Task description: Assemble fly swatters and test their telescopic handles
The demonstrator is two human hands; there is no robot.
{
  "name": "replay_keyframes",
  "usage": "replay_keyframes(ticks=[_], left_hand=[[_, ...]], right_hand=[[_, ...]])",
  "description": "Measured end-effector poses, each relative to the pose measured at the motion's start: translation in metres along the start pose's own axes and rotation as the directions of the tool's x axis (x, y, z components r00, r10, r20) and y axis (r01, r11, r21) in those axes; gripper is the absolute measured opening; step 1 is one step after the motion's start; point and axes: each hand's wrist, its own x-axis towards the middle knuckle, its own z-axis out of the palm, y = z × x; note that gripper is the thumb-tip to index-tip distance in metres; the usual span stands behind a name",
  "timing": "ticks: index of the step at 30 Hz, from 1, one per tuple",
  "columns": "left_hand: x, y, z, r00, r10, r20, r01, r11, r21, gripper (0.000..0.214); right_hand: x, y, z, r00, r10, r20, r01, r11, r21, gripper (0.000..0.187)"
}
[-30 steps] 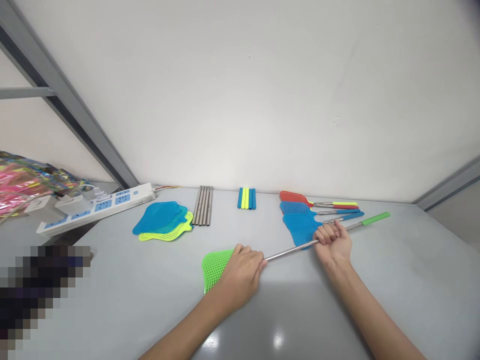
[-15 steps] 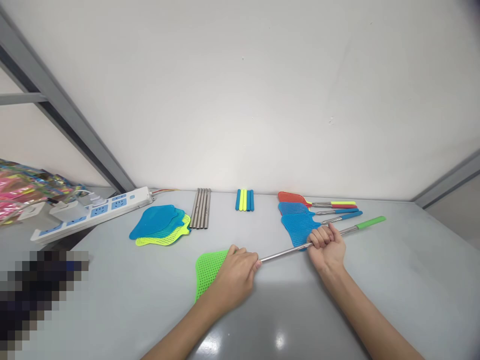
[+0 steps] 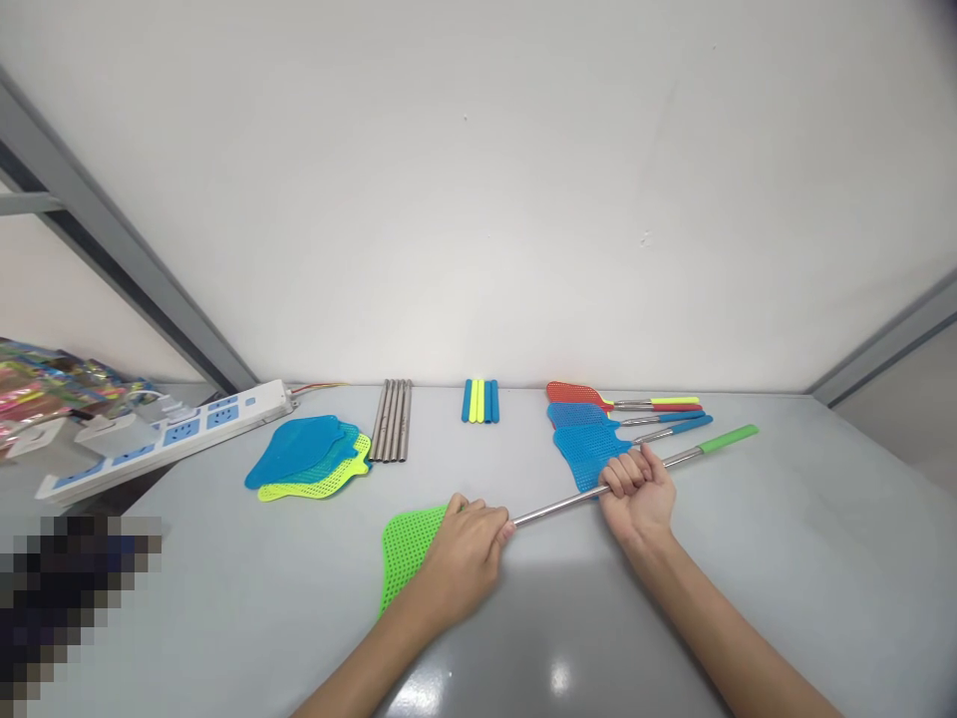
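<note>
Both hands grip one green fly swatter [image 3: 410, 546] held slantwise above the table. My left hand [image 3: 468, 558] is closed around the rod's end by the perforated green head and covers part of that head. Farther along the metal rod, my right hand [image 3: 638, 496] is closed with its palm side up; the green handle [image 3: 729, 439] sticks out beyond it to the right. Behind my right hand lie several assembled fly swatters [image 3: 587, 454] with blue, red and yellow parts, partly overlapping one another.
Loose blue and yellow swatter heads [image 3: 295, 449] are stacked at the left. Several metal rods [image 3: 391, 421] and short blue and yellow handles [image 3: 479, 401] lie in rows near the wall. A white power strip [image 3: 258, 401] with plugs stands at the far left beside colourful packaging [image 3: 71, 394].
The view has shifted slightly, so everything sits a little farther left. My hands keep the same hold on the green fly swatter.
</note>
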Motion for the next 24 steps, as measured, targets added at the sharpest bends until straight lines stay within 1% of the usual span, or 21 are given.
replay_keyframes(ticks=[9,16,21,24], left_hand=[[-0.001,0.004,0.000,0.998,0.018,-0.060,-0.018,1.000,0.008,0.029],[-0.001,0.006,-0.002,0.998,0.028,-0.059,-0.025,0.999,0.045,0.030],[-0.001,0.006,-0.001,0.995,0.018,-0.095,-0.015,1.000,0.024,0.030],[-0.001,0.006,0.000,0.995,0.019,-0.097,-0.016,1.000,0.026,0.030]], right_hand=[[-0.002,0.004,-0.004,1.000,0.007,-0.001,-0.007,0.999,-0.031,0.036],[-0.004,0.009,-0.005,0.999,0.042,-0.027,-0.041,0.999,0.013,0.036],[-0.005,0.012,-0.007,1.000,0.022,-0.006,-0.023,0.999,-0.029,0.036],[-0.006,0.014,-0.008,1.000,0.019,-0.005,-0.019,0.999,-0.047,0.036]])
